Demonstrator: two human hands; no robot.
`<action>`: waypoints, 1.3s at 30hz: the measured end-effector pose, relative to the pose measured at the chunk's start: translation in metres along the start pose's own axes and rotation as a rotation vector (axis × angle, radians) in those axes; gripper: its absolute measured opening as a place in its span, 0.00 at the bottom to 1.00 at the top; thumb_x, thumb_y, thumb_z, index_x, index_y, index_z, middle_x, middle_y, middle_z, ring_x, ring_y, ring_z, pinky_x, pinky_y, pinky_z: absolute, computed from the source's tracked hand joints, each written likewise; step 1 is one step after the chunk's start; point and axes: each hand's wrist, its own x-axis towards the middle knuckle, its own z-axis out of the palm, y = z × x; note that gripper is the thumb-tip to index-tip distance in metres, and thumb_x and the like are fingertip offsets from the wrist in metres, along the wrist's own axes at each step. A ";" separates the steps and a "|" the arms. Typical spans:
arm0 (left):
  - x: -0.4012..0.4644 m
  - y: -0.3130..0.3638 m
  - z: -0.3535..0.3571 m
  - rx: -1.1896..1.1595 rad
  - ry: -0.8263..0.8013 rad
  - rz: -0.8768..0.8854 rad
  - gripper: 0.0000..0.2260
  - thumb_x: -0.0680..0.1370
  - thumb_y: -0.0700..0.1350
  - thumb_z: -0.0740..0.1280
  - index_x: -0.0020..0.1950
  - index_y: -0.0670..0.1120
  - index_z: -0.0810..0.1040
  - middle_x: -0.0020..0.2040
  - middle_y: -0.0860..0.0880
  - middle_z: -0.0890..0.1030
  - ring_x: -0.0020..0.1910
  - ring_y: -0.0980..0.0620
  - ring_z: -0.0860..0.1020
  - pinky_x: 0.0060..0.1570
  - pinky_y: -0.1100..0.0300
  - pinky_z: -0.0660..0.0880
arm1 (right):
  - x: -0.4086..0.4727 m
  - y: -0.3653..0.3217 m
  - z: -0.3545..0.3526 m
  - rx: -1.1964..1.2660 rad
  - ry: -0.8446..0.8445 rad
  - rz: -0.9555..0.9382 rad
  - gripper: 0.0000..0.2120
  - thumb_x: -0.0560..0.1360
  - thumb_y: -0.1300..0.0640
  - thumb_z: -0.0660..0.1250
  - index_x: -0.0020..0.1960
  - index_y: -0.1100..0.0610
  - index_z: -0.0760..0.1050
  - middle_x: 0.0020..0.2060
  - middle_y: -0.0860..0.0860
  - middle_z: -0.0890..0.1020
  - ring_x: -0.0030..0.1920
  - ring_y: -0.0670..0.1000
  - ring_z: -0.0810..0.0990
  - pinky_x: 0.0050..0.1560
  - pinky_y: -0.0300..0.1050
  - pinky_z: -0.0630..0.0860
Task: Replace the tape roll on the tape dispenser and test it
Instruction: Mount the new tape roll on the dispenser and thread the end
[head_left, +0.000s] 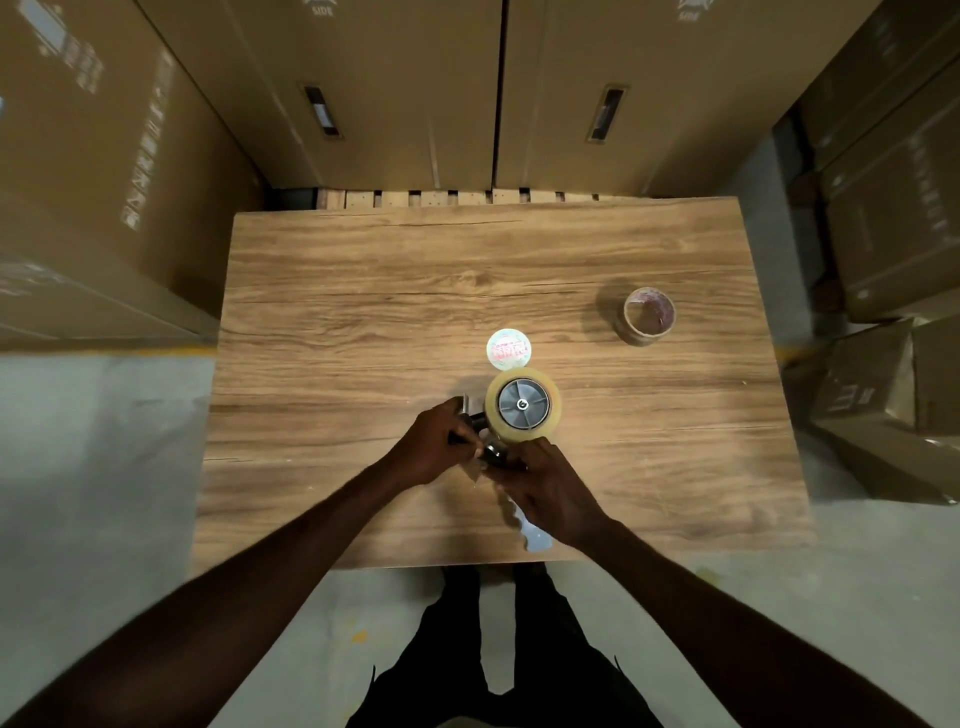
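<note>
A tape dispenser (523, 404) lies on its side on the wooden table (363, 312), with a full roll of clear tape (545, 384) seated on its grey hub. My left hand (434, 441) grips the black front part of the dispenser by the roller. My right hand (545, 483) pinches the loose tape end beside the roller, and the dispenser's pale handle (532, 530) shows below it. An empty cardboard tape core (647, 316) stands at the right. A round white label disc (509, 349) lies just beyond the roll.
Tall cardboard boxes (405, 93) wall in the table at the back and left. More boxes (893, 218) are stacked at the right, some on the floor. Grey concrete floor (93, 467) lies left of the table. My legs stand at the near edge.
</note>
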 end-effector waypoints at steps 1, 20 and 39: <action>-0.002 -0.002 0.003 0.008 0.018 0.012 0.04 0.70 0.45 0.74 0.43 0.52 0.88 0.57 0.45 0.79 0.54 0.50 0.80 0.52 0.51 0.78 | -0.001 -0.001 -0.001 0.005 0.028 -0.004 0.17 0.80 0.61 0.70 0.66 0.49 0.83 0.59 0.56 0.82 0.54 0.59 0.80 0.55 0.42 0.74; -0.032 -0.002 0.004 0.010 0.203 0.222 0.04 0.74 0.35 0.69 0.44 0.40 0.84 0.67 0.53 0.77 0.65 0.64 0.74 0.62 0.61 0.75 | -0.008 0.008 0.000 0.027 0.049 0.219 0.18 0.76 0.63 0.75 0.63 0.51 0.84 0.55 0.56 0.82 0.57 0.57 0.78 0.48 0.53 0.80; -0.025 -0.024 -0.009 -0.062 0.048 0.287 0.03 0.75 0.37 0.70 0.43 0.42 0.77 0.62 0.56 0.80 0.64 0.56 0.78 0.59 0.54 0.76 | -0.014 -0.017 0.014 0.148 0.186 0.597 0.27 0.75 0.58 0.72 0.72 0.50 0.71 0.67 0.48 0.75 0.61 0.53 0.79 0.54 0.50 0.80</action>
